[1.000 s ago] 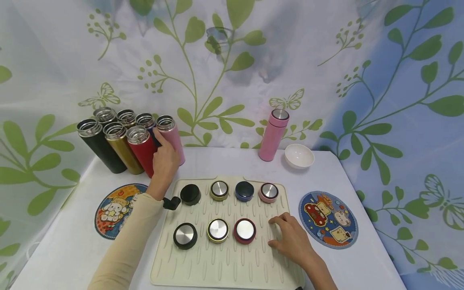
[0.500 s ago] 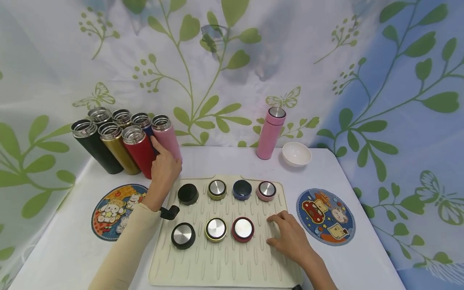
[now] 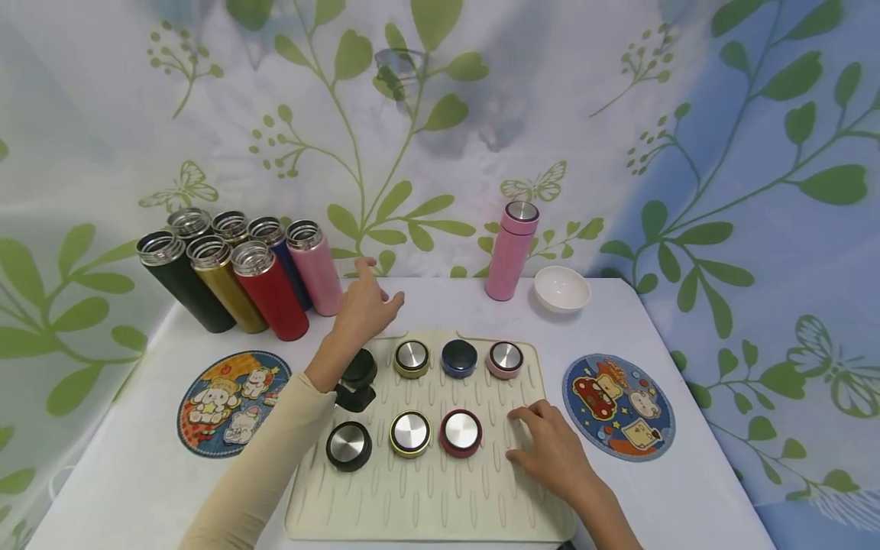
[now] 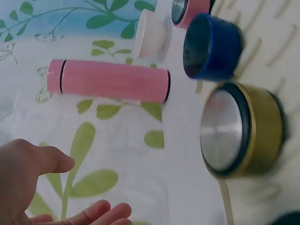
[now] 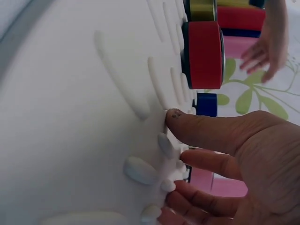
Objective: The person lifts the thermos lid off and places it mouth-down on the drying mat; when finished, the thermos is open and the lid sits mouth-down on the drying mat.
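My left hand hovers over the back edge of the cream ribbed mat, fingers loosely spread and holding nothing. In the left wrist view a gold lid and a blue lid appear beyond it. Just left of that hand stands a lidless pink bottle, in front of a blue bottle. My right hand rests on the right part of the mat, thumb and fingertips at its surface with nothing between them. The red lid lies nearest it. The black lid is partly hidden by my left wrist gear.
Several open bottles, including red, gold and dark green, cluster at the back left. A pink bottle with its lid on stands beside a white bowl. Round cartoon mats flank the cream mat.
My left hand has moved right, away from the pink and blue bottles, to above the mat's back edge. My right hand stays in place. The bottles and lids look unmoved.
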`<state>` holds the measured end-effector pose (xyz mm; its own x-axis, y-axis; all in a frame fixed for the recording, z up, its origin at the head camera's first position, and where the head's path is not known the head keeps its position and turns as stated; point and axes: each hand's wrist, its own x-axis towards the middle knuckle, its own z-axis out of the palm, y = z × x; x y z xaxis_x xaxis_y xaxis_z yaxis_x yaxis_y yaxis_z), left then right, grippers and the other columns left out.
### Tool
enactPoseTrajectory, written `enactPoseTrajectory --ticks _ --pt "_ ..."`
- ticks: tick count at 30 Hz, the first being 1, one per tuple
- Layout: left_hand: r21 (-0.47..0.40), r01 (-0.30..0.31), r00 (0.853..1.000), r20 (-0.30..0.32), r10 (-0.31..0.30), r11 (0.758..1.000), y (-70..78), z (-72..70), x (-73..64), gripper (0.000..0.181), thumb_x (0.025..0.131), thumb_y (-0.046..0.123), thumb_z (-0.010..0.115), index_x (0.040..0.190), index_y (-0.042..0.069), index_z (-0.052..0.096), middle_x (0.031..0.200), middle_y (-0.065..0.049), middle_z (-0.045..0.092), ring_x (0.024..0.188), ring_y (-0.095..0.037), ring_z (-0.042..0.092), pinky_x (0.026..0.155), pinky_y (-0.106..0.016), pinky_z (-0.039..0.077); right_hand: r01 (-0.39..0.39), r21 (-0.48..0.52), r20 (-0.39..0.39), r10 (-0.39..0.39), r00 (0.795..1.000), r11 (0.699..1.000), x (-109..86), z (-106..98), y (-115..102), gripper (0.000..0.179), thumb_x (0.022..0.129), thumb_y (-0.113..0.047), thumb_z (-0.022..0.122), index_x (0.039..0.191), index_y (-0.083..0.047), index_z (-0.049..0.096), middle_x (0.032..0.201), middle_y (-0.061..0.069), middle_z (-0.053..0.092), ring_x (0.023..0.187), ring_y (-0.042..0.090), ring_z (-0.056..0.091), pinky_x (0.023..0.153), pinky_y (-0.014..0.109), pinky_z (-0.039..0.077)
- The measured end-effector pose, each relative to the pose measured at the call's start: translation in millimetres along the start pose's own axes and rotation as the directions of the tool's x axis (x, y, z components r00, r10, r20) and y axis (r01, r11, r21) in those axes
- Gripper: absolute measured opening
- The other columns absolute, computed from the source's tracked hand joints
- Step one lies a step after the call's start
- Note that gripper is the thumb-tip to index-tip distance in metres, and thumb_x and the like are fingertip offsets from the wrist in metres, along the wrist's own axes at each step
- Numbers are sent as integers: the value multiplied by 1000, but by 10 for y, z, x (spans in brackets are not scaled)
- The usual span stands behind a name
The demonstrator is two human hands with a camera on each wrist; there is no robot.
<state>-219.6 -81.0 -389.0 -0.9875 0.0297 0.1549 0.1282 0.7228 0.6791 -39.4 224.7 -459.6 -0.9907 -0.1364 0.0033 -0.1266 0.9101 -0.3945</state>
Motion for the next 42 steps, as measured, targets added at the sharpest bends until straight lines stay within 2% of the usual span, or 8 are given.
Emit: enactPoseTrajectory --ticks 5,9,15,24,28,35,38,42 --pt "-68 -45 989 135 54 997 238 226 160 78 92 32 68 148 3 23 98 -12 70 77 -31 65 72 -45 51 26 -36 -31 -27 999 999 -66 -20 9 52 66 -18 93 112 -8 71 103 4 58 92 22 54 73 39 50" --pt "-119 -109 973 189 130 987 387 374 271 75 93 31 68 149 2 27 109 -15 69 93 -33 66 80 -45 52 64 -72 -40 -67 997 995 -85 -9 14 53 67 -16 92 114 -5 70 107 8 60 97 27 55 79 42 52" --pt "-145 -173 949 242 204 974 576 619 482 69 94 30 68 147 3 33 123 -18 65 112 -34 62 91 -47 49 84 -94 -62 -90 994 992 -66 -10 12 53 64 -15 93 111 -6 70 104 6 60 90 26 56 74 41 52" --pt "-69 -240 947 204 249 968 896 986 783 73 92 33 70 148 2 33 136 -20 54 121 -30 55 92 -45 49 74 -61 -68 -78 995 995 -42 -11 27 53 61 -13 95 107 -7 70 102 5 61 87 25 58 77 42 52" --pt "-111 -203 956 194 222 973 1050 1109 884 81 90 35 74 150 4 30 137 -19 52 122 -29 54 94 -43 48 64 -60 -52 -67 996 996 -24 2 16 52 61 -12 94 107 -7 70 101 5 60 86 23 57 76 41 52" --pt "-248 -120 983 104 149 961 1228 1277 971 89 84 32 80 150 8 27 141 -15 51 124 -28 54 99 -44 46 54 -58 -30 -56 998 997 7 -13 0 52 62 -15 95 108 -8 70 102 4 59 87 21 55 76 40 52" --pt "-265 -100 986 103 132 959 1270 1352 992 92 83 32 82 151 9 25 141 -15 52 125 -29 54 100 -44 46 31 -60 -12 -32 999 998 3 -9 -1 52 63 -15 95 108 -9 70 103 3 58 88 21 55 77 40 53" --pt "-230 -105 989 79 126 968 1322 1390 1037 91 81 31 84 150 9 28 138 -15 54 122 -29 56 98 -43 47 9 -59 5 -9 1000 998 -9 -13 6 52 64 -17 94 110 -10 70 103 3 58 89 21 54 77 40 53"
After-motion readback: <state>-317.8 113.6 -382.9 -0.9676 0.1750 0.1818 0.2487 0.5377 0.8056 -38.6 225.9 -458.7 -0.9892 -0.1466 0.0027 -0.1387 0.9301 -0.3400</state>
